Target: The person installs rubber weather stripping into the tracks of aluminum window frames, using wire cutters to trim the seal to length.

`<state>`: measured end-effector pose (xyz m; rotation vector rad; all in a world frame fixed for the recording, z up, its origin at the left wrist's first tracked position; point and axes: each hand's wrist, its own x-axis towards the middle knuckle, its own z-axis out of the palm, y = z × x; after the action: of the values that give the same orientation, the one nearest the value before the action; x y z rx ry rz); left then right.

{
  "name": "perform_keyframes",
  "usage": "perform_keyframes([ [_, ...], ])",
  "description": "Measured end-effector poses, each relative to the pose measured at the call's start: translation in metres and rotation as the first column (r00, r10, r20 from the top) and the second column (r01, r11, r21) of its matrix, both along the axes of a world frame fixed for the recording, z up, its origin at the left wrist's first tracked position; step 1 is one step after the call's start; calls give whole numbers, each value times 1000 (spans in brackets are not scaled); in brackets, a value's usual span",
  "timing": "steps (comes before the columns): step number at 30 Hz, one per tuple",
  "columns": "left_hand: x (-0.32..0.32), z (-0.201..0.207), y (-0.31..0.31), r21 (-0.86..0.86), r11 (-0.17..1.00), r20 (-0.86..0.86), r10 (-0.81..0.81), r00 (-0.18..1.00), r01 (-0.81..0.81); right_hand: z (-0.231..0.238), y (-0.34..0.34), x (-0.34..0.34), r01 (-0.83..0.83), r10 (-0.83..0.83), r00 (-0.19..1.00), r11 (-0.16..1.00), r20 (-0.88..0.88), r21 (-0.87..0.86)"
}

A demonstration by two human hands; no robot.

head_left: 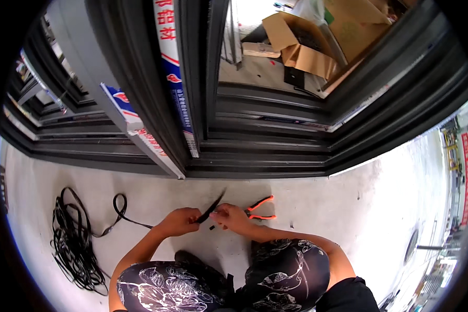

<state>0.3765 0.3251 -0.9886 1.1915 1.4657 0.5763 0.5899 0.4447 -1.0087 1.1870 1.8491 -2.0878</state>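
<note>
My left hand (pixel 182 222) is closed around the end part of a black rubber sealing strip (pixel 209 212), whose blurred tip points up and away to the right. My right hand (pixel 232 218) sits just right of it, thumb and fingers pinched together at the strip. From behind my left hand the strip runs left across the floor, makes a loop, and joins a tangled heap of the same strip (pixel 77 249). Pliers with orange and black handles (pixel 262 208) lie on the floor beyond my right hand, their jaws partly hidden by it. A small black offcut (pixel 211 227) lies between my hands.
Large dark grey window frames (pixel 265 156) with printed tape stand upright just ahead. Through one opening I see an open cardboard box (pixel 309 57) and a wooden block (pixel 261 50). My knees, in patterned black cloth (pixel 291 265), are close below my hands.
</note>
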Motion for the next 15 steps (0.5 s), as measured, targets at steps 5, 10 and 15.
perform_keyframes([
  [5, 22, 33, 45, 186, 976, -95, -93, 991, 109, 38, 25, 9, 276, -292, 953, 946, -76, -167],
  [10, 31, 21, 58, 110, 994, 97, -6, 995, -4, 63, 40, 7, 394, -412, 907, 904, -88, -165],
  [15, 22, -2, 46, -9, 1000, 137, -15, 990, 16, 81, 65, 17, 511, -505, 834, 859, -220, -33],
])
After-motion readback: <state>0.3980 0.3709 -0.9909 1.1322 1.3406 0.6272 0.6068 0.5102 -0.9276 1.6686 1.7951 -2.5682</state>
